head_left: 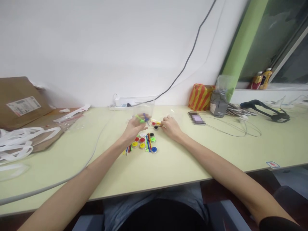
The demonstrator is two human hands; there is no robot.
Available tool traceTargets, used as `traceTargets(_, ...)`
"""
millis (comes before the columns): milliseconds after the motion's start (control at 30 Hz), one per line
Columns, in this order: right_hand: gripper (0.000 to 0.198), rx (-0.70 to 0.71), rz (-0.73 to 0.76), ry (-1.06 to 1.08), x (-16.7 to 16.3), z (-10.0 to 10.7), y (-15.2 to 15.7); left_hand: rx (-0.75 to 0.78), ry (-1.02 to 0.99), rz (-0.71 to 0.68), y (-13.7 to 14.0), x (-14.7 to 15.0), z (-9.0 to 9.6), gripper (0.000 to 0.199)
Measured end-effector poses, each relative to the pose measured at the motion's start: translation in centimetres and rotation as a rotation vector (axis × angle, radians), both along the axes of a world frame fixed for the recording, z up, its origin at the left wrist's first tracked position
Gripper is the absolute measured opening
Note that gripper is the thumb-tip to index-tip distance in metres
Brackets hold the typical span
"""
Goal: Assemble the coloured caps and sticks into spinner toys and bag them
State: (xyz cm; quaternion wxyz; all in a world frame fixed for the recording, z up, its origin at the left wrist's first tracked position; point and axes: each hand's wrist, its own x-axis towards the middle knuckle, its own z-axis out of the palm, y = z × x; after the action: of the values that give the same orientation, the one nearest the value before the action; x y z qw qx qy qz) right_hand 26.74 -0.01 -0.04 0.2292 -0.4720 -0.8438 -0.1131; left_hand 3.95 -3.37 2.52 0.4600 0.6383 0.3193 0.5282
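Note:
My left hand is closed around small green and blue plastic pieces. A clear plastic bag stands up just behind its fingers; whether the pieces are inside it I cannot tell. My right hand pinches the end of a thin black stick, which points left between the hands. Close below lie round discs in several colours, among them a blue disc, a yellow disc and a green disc. Slim coloured sticks lie in bundles among the discs.
A white power strip sits against the wall. To the left are a brown paper bag and a grey cable. On the right stand a striped bag, a grey pouch, a blurred flat object and a black frame-like device.

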Motion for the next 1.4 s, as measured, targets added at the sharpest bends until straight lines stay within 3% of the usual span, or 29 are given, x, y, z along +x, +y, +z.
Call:
traceTargets(167, 0.018, 0.101, 0.074, 0.378, 1.1, 1.5, -0.5, 0.096, 0.050, 0.150, 0.1, -0.3, 0.0, 0.051)
traceTargets(300, 0.021, 0.257, 0.085, 0.706, 2.4, 3.5, -2.1, 0.281, 0.256, 0.380, 0.0, -0.7, 0.0, 0.040)
traceTargets(433, 0.018, 0.447, 0.049, 0.887, 2.8, 5.0, -4.3, 0.360, 0.489, 0.466, -0.6, -0.9, -0.2, 0.048)
traceTargets(533, 0.017, 0.524, 0.079, 0.878, 2.0, 5.3, -5.7, 0.401, 0.557, 0.465, -1.2, -0.8, -0.3, 0.051)
traceTargets(633, 0.021, 0.506, 0.152, 0.763, 0.7, 4.8, -6.3, 0.470, 0.598, 0.480, -1.6, -0.8, -0.3, 0.050)
traceTargets(767, 0.034, 0.502, 0.187, 0.622, -0.4, 4.1, -7.2, 0.657, 0.744, 0.406, -2.0, -1.1, 0.0, 0.051)
traceTargets(867, 0.042, 0.511, 0.224, 0.534, -0.5, 4.7, -8.6, 0.746, 0.797, 0.367, -2.1, -1.8, 0.3, 0.054)
traceTargets(967, 0.036, 0.453, 0.292, 0.423, -1.0, 5.6, -10.4, 0.792, 0.808, 0.370, -1.9, -2.7, 0.4, 0.055)
traceTargets(1067, 0.026, 0.391, 0.308, 0.499, -2.5, 5.7, -11.3, 0.814, 0.838, 0.395, -1.6, -3.6, 0.4, 0.056)
traceTargets(1233, 0.022, 0.290, 0.282, 0.628, -4.7, 4.1, -10.9, 0.853, 0.899, 0.400, -1.2, -4.7, 0.7, 0.055)
traceTargets(1400, 0.021, 0.350, 0.344, 0.559, -3.8, 3.1, -10.7, 0.834, 0.853, 0.324, -1.7, -3.8, 0.4, 0.054)
